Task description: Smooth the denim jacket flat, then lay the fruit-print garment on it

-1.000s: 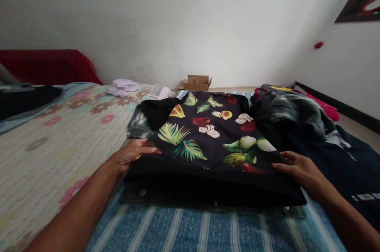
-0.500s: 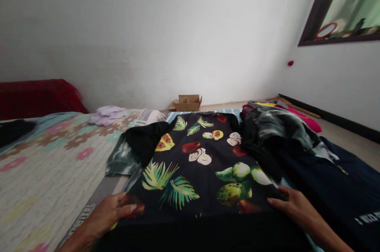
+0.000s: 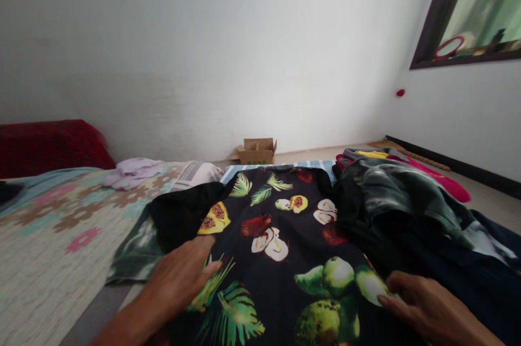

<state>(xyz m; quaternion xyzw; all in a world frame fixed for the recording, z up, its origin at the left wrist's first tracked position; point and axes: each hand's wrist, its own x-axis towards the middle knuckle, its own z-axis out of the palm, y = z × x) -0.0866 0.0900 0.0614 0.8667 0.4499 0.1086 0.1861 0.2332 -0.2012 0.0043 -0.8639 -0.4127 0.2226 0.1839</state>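
A black long-sleeved shirt printed with fruit and palm leaves lies spread out in front of me, neckline away from me. Its left sleeve, black with a grey tie-dye end, is bent out over the bed. My left hand is closed on the shirt's left side edge below that sleeve, slightly blurred, thumb on top. On the opposite edge, beside the green fruit print, my right hand pinches the cloth between thumb and fingers. The fingers under the fabric are hidden, and the bottom hem is out of view.
Piled clothes lie at the right. A lilac cloth rests on the flowered bedcover at left. Behind, a cardboard box stands by the wall. A dark red covered object is at the far left.
Both hands have shifted from the shirt's lower corners farther up its side edges, the left hand more. The view has tilted slightly and the shirt appears closer.
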